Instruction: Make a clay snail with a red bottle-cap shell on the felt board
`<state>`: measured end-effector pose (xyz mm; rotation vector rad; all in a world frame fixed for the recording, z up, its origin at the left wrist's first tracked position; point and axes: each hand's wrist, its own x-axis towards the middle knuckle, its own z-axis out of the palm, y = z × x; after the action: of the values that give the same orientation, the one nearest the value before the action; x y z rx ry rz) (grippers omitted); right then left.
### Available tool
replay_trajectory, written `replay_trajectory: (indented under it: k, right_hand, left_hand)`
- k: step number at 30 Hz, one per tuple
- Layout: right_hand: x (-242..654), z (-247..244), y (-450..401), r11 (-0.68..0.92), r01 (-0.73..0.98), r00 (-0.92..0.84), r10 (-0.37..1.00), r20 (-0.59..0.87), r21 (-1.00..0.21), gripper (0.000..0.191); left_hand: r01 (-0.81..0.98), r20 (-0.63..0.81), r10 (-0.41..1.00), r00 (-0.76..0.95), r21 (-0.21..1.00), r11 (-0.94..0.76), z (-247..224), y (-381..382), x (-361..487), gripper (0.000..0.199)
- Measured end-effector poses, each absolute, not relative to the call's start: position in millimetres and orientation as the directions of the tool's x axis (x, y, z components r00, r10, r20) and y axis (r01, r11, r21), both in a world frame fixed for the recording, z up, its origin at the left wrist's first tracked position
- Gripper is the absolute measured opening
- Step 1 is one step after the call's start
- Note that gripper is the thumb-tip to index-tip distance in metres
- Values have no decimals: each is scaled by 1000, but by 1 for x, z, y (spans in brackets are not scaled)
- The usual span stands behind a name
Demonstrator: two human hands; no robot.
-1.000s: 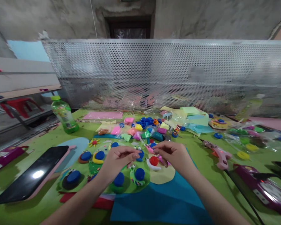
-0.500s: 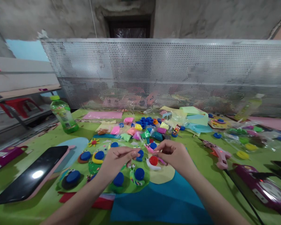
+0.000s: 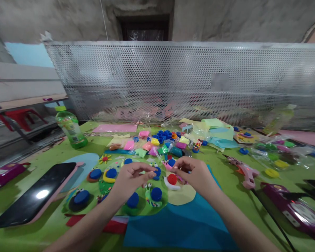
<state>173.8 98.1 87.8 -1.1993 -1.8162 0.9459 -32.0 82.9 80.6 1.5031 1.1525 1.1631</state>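
Observation:
Over the paper board, my left hand (image 3: 133, 180) is closed, thumb against forefinger, at a blue cap figure; whatever it pinches is too small to name. My right hand (image 3: 193, 175) is closed too, its fingertips on a tiny pale bit that I cannot make out, just above a white clay snail with a red cap (image 3: 172, 180). Several clay snails with blue caps lie on green paper, among them a green one (image 3: 153, 196) below my hands and a yellow one (image 3: 111, 173) to the left. A blue sheet (image 3: 173, 231) lies under the board's near side.
A phone (image 3: 36, 192) and a green bottle (image 3: 70, 127) are on the left. Clay packets (image 3: 140, 153) and blue caps (image 3: 165, 135) lie behind the board. To the right are a pink glue gun (image 3: 248, 175) with its cable and a purple power strip (image 3: 291, 210).
My left hand's fingers have loosened slightly and moved a little apart from the thumb's base. My right hand has shifted very slightly. The objects on the table lie as before.

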Motion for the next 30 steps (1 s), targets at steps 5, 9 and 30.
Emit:
replay_trajectory:
  k: [5, 9, 30]
  right_hand:
    - [174, 84, 101, 326, 455, -297, 933, 204, -829, 14]
    - [172, 82, 103, 484, 611, -375, 874, 309, -627, 25]
    - [183, 74, 120, 379, 755, -344, 924, 169, -535, 20]
  left_hand:
    - [238, 186, 970, 159, 946, -220, 82, 82, -33, 24]
    - [351, 193, 965, 177, 904, -246, 81, 82, -32, 17]
    - [723, 119, 767, 630, 269, -636, 64, 140, -3, 21]
